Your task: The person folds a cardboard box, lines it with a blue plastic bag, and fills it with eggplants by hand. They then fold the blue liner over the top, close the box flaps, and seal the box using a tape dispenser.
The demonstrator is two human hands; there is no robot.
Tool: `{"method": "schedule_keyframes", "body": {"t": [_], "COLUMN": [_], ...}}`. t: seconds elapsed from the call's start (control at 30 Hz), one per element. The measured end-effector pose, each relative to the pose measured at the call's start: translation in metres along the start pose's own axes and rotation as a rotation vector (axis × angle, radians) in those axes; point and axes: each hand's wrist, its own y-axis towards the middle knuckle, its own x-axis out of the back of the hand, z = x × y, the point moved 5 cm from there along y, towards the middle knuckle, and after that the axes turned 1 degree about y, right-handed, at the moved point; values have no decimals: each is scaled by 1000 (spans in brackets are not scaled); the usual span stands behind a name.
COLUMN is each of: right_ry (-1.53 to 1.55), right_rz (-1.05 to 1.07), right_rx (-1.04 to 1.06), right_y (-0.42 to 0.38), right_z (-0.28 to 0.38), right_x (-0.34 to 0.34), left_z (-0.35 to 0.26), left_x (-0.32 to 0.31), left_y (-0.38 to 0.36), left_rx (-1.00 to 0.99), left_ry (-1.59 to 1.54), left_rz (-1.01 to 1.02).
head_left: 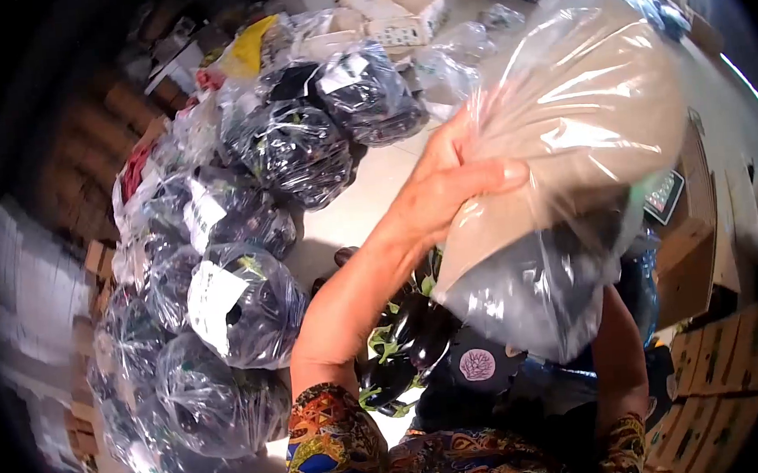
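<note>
- Clear plastic bag [565, 135], large and crinkled, held up close to the head camera, filling the upper right of the view.
- Left hand [446, 188] closed on the bag's left edge, thumb stretched flat across the film, fingers hidden behind it.
- Right hand not seen; only the right forearm [620, 351] rising behind the bag's lower end, so grip impossible to tell.
- Dark purple aubergines [413, 340] with green stalks heaped just below the bag, between the two forearms.
- Round sticker [478, 364] on a dark surface just beside the aubergines.
- Patterned sleeves [341, 441], orange, blue and yellow, at the bottom edge.
- Filled clear bags of dark produce [243, 307] piled on the pale floor [367, 193] to the left, several bearing white paper labels [212, 296].
- Yellow bag [251, 48] and an open white carton [394, 11] farther back.
- Scale display [664, 194] glimpsed right of the held bag, beside a brown cardboard box [689, 267].
</note>
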Motion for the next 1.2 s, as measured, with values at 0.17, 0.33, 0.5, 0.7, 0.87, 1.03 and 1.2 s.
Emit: {"method": "schedule_keyframes", "body": {"t": [0.17, 0.33, 0.5, 0.7, 0.87, 1.03, 1.2], "right_ry": [-365, -400, -35, -103, 748, 707, -653], "right_rz": [-46, -367, -81, 39, 63, -98, 59], "right_rx": [-145, 245, -218, -180, -122, -244, -203], "right_y": [-27, -36, -32, -83, -77, -72, -82], "right_z": [8, 49, -32, -124, -36, -18, -29], "right_x": [1, 67, 70, 22, 13, 44, 24], "left_z": [48, 137, 71, 102, 112, 148, 176], "left_x": [63, 5, -23, -19, -35, -12, -24], "left_y": [13, -18, -27, -32, -42, -19, -9], "left_rx": [-535, -735, -725, -436, -601, 154, 39], "left_ry": [1471, 1314, 897, 783, 1043, 953, 1117], "left_rz": [-53, 438, 232, 294, 277, 144, 357]}}
